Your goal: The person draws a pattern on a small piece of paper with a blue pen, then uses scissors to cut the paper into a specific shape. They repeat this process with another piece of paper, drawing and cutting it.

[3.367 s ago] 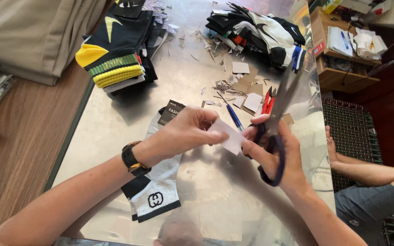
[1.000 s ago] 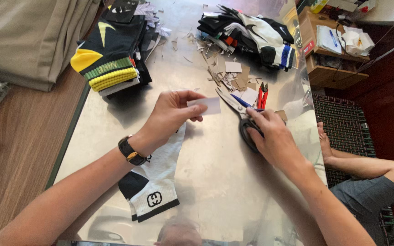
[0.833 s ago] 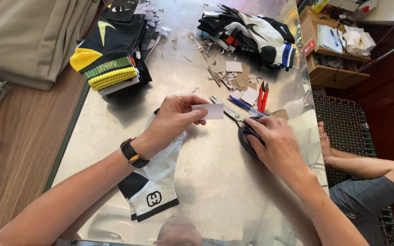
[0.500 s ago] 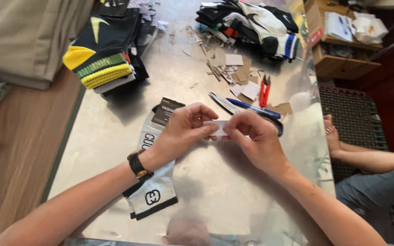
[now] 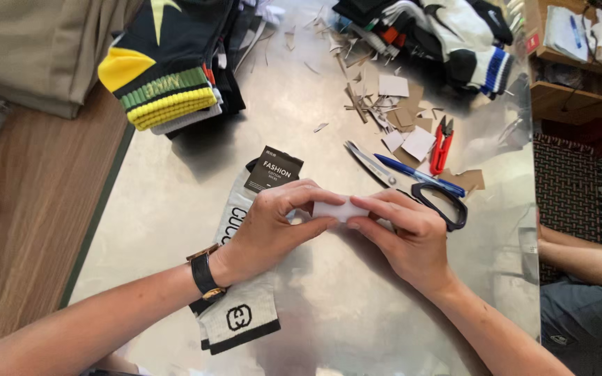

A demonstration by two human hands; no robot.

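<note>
Pinching small white paper slip (image 5: 341, 209), both hands

Both forearms are bare with no sleeves showing, and the left hand (image 5: 273, 226) has a black-strapped wristwatch (image 5: 203, 273) with a gold-coloured case.

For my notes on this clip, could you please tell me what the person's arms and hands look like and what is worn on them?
Both forearms are bare, with no sleeves or gloves in view. The left hand has a black wristwatch with a gold-coloured case on its wrist. The right hand and its wrist carry nothing; no rings show on the fingers.
</note>
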